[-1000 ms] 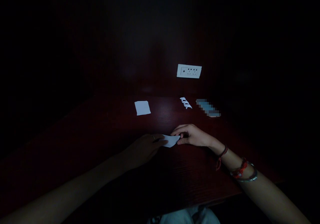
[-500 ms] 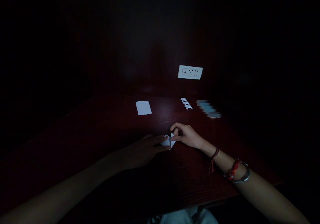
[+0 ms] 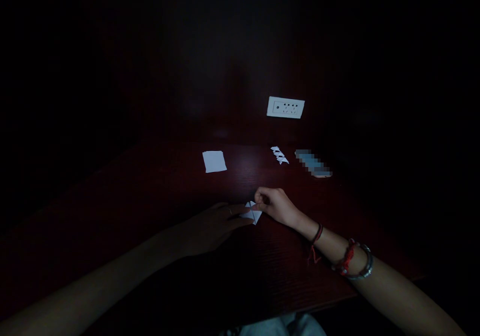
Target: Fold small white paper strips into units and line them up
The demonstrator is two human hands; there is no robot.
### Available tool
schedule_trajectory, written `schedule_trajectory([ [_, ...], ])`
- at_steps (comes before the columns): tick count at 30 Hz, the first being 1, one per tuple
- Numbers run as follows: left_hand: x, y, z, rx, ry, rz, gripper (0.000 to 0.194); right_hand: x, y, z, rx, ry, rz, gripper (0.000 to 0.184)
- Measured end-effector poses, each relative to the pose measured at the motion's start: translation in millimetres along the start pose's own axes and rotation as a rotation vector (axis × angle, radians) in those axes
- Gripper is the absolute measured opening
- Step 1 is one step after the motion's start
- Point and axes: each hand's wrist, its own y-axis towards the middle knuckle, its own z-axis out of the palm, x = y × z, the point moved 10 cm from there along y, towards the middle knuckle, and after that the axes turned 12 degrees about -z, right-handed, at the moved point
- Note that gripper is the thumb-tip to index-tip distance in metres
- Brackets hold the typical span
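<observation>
A small piece of folded white paper (image 3: 256,216) lies on the dark red table, with crease lines and a flap turned flat across it. My left hand (image 3: 212,228) reaches in from the left; its outstretched, slightly parted fingers rest on the paper's left side and pin it down. A thin ring shows on one finger. My right hand (image 3: 279,207) is at the paper's upper right, fingers curled in, with the thumb pressing on the flap. What lies under the curled fingers is hidden.
Beyond my hands lie a stack of square white paper (image 3: 214,161), several small folded paper pieces (image 3: 279,155) in a row, and a pixelated phone (image 3: 313,164). A white socket plate (image 3: 285,107) is on the back wall. The table's front edge (image 3: 300,308) is near my lap.
The paper flap that stood up between my hands now lies flat. My right thumb has moved left onto it, and the right fingers have curled in more. My left hand has hardly moved.
</observation>
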Motion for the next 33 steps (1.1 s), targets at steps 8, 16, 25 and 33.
schedule_trajectory([
  [8, 1.8, -3.3, 1.9, -0.031, 0.024, -0.004, 0.054, 4.2, 0.9, 1.1, 0.030, -0.075, -0.037, 0.007],
  [16, 1.5, -4.5, 1.9, -0.075, 0.049, 0.013, 0.061, 1.9, -3.7, 8.7, 0.167, 0.064, -0.073, 0.021],
  [25, 1.0, -4.8, 2.0, -0.117, 0.063, 0.030, 0.060, -2.9, -2.6, 6.4, 0.095, 0.008, 0.016, 0.022],
  [33, 3.6, -3.3, -0.4, -0.091, 0.025, -0.008, 0.054, -0.4, -1.0, 3.4, 0.033, -0.104, 0.032, 0.019],
])
